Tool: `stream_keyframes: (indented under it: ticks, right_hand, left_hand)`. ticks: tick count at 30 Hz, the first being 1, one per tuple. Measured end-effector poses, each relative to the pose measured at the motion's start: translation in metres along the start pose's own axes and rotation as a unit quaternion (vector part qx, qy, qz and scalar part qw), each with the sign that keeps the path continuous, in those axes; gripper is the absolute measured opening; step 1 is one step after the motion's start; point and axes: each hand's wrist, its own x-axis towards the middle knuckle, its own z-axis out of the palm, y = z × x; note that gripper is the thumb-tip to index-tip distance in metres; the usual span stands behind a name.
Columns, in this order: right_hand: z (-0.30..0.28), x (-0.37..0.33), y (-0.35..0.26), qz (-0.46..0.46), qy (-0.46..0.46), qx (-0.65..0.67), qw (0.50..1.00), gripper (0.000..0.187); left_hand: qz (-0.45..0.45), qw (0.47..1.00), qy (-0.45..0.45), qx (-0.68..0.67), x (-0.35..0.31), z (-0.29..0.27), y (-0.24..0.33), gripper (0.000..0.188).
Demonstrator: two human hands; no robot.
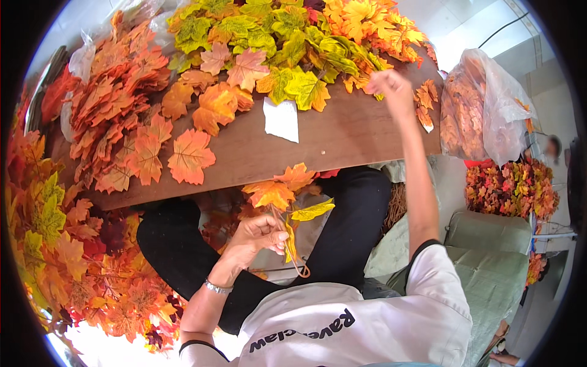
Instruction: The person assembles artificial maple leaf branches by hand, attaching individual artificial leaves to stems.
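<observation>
Held upright over my lap is a stem of artificial maple leaves in orange and yellow. My left hand pinches its thin brown stalk, which ends in a small loop below. A yellow leaf sticks out to the right of the stalk. My right hand is stretched out over the far right part of the table, beside the heap of yellow-green leaves. Its fingers are curled together and slightly blurred; a bit of yellow-green shows at the fingertips, but what they hold is unclear.
Stacked red-orange leaves cover the left of the brown table. A white paper piece lies mid-table. A clear bag of orange leaves stands at the right. Leafy branches crowd my left side; a green padded seat is at right.
</observation>
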Motion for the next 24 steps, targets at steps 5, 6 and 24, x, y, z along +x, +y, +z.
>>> stream_keyframes:
  ticks: [5,6,24]
  right_hand:
    - [-0.071,0.098,0.065,0.135,0.142,-0.033,0.98,0.016]
    - [-0.086,0.114,0.076,0.134,0.145,-0.034,0.98,0.016]
    - [-0.142,0.233,0.108,0.001,0.432,-0.014,0.902,0.024]
  left_hand:
    - [0.012,0.999,0.028,0.036,0.006,0.003,0.0,0.015]
    - [0.003,0.998,0.031,0.045,0.007,0.004,0.0,0.017]
    - [-0.08,0.989,0.053,0.111,0.031,0.003,-0.001,0.013]
